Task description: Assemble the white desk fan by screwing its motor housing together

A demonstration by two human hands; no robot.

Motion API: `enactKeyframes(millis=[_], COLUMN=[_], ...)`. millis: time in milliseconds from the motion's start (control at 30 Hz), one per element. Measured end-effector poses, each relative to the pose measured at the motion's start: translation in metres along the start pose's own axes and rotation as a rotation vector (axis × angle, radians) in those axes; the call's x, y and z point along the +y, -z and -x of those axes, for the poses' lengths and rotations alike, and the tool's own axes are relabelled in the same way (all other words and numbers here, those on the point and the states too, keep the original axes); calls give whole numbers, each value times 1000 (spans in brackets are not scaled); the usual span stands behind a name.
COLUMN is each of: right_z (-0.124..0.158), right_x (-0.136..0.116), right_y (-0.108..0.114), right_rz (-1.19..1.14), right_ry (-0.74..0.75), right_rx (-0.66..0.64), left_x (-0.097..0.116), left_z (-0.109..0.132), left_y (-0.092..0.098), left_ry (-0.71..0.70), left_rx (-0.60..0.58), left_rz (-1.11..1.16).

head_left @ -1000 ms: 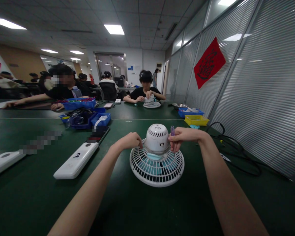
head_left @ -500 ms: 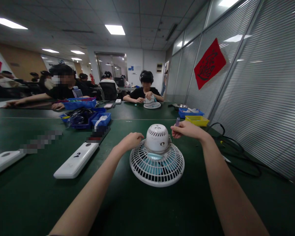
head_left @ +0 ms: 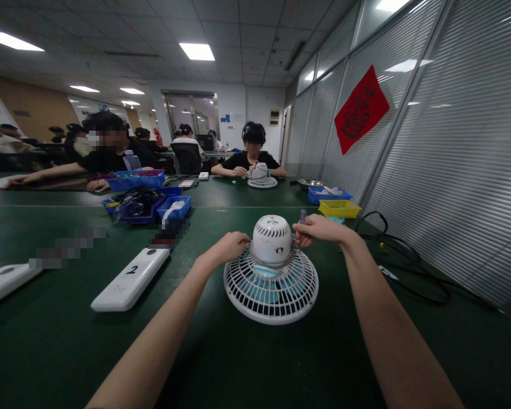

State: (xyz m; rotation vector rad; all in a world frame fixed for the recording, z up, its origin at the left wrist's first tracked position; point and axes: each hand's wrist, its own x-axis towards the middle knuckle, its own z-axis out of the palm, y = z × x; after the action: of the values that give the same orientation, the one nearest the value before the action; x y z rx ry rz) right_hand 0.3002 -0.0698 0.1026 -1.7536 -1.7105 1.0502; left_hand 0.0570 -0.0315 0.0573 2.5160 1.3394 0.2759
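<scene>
A: Where's the fan (head_left: 272,241)?
B: On the green table (head_left: 281,369), straight ahead of the person, grille (head_left: 272,320) lying low and white housing uppermost. Pale blue blades show through the bars.

A: And the left hand (head_left: 230,245)?
B: At the fan's ten o'clock, fingers bent, tips at the foot of the housing. I can't tell whether they pinch anything or only rest there.

A: The right hand (head_left: 315,228)?
B: At two o'clock, closed around a screwdriver (head_left: 303,215). Its clear purple handle stands roughly upright above the fingers. The tip is too small to make out, so I can't say whether it touches the fan.

A: What lies round about?
B: From the fan, a yellow tray (head_left: 339,209) at one o'clock with a blue tray (head_left: 330,196) just beyond it, and a black cable (head_left: 417,255) at three. A white device (head_left: 128,284) marked 2 lies at nine, and blue bins (head_left: 174,209) stand at ten.

A: Anyone opposite?
B: A co-worker (head_left: 270,159) at twelve, across the table, with hands at a second fan (head_left: 262,182).
</scene>
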Motion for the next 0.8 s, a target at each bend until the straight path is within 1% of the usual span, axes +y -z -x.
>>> enactKeyframes(millis=[100, 233, 300, 367, 467, 533, 667, 733, 800], right_z=[1, 6, 8, 8, 2, -6, -27, -37, -44], right_x=[1, -1, -3, -3, -2, 0, 3, 5, 7], right_y=[0, 1, 2, 4, 6, 4, -9, -17, -23], right_rz=[5, 30, 42, 54, 121, 169, 156, 148, 131], right_ry=[-11, -42, -35, -4, 91, 122, 67, 55, 7], right_rx=[-50, -167, -173, -94, 111, 212, 241, 246, 249], left_x=[-1, -3, -3, -3, -3, -4, -3, -1, 3], left_z=[-1, 0, 1, 1, -2, -6, -19, -25, -31], left_y=[0, 3, 4, 3, 0, -3, -9, -10, -10], left_ry=[-4, -10, -9, -6, -3, 5, 47, 66, 69], left_rx=[1, -4, -6, 0, 29, 56, 93, 91, 75], left_rz=[11, 51, 79, 112, 173, 222, 353, 436, 522])
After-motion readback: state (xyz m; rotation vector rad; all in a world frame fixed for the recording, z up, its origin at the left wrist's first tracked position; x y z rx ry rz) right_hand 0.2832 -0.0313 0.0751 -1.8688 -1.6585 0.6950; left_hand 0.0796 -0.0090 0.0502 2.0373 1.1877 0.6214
